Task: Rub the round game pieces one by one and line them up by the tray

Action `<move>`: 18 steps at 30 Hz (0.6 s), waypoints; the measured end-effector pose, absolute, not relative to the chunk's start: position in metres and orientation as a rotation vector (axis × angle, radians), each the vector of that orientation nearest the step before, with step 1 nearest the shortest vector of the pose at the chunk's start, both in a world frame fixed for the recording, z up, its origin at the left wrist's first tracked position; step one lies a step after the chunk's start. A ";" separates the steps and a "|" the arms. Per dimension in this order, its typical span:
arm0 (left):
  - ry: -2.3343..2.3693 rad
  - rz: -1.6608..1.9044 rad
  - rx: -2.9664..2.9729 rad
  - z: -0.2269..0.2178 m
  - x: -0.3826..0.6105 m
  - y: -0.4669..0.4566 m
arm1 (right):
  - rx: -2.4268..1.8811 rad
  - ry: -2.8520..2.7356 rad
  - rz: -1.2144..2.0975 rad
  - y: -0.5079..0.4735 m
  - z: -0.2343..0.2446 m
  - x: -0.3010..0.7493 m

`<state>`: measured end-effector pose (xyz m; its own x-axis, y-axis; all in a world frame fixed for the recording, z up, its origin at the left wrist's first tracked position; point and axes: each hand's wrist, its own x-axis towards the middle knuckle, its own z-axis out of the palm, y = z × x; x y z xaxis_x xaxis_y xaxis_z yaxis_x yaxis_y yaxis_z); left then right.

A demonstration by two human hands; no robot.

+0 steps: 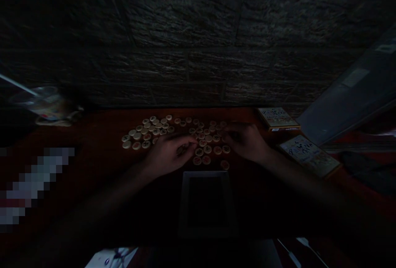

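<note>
Many round Chinese chess pieces (209, 138), pale with dark or red characters, lie spread on a dark reddish table. My left hand (170, 152) is over the middle of them, its thumb and index finger pinched together at the edge of the right-hand group. Whether a piece is between these fingertips is too dark to tell. At the right side of the same group, my right hand (247, 142) has its fingers curled closed, touching or just above the outer pieces; what it holds, if anything, is hidden. One red-marked piece (225, 165) lies apart, nearest me.
A shallow rectangular box or tray (183, 202) sits at the table's near side. Two illustrated flat boxes (278, 118) lie at the right, one under my right forearm. A clear cup with a straw (46, 103) stands far left. Behind the table rises a stone-block wall (185, 24).
</note>
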<state>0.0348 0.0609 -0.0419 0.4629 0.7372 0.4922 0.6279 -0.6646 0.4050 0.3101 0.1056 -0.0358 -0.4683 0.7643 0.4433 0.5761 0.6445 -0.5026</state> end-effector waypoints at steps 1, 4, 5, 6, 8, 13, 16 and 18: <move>1.210 0.982 2.532 -0.042 0.034 0.061 | -1.030 -2.221 0.370 0.103 -0.038 0.313; 1.250 0.995 2.483 -0.042 0.030 0.064 | -1.014 -2.225 0.368 0.099 -0.037 0.317; 1.263 1.006 2.471 -0.043 0.029 0.065 | -1.008 -2.229 0.368 0.100 -0.037 0.317; 1.274 1.023 2.464 -0.043 0.027 0.067 | -1.002 -2.235 0.365 0.100 -0.036 0.316; 1.285 1.053 2.470 -0.045 0.025 0.070 | -0.998 -2.247 0.358 0.102 -0.036 0.316; 1.313 1.027 2.456 -0.047 0.022 0.074 | -0.993 -2.253 0.374 0.105 -0.040 0.317; 1.314 0.965 2.474 -0.045 0.024 0.073 | -0.971 -2.272 0.413 0.101 -0.042 0.314; 1.296 0.927 2.477 -0.043 0.027 0.072 | -0.938 -2.302 0.450 0.097 -0.043 0.308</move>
